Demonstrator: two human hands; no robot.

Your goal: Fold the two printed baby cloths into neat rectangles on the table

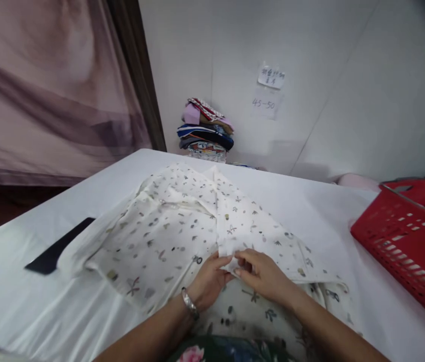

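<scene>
A white shirt (182,226) with a small scattered print lies spread out, its front placket running up the middle towards a pointed collar area. My left hand (212,281) pinches the placket's near part between thumb and fingers, a silver bracelet on its wrist. Right beside it, my right hand (259,274) has its fingertips closed on the same strip of cloth. The two hands almost touch. Whether a button lies between the fingers, I cannot make out. The shirt's nearest part hangs in folds below my forearms.
The shirt lies on a white-covered table (310,206). A black flat strip (60,246) rests at the left, and a red plastic basket (412,236) stands at the right. Folded clothes (207,130) are stacked beyond the far edge. A pinkish curtain (46,90) hangs at left; paper notes (269,90) are on the wall.
</scene>
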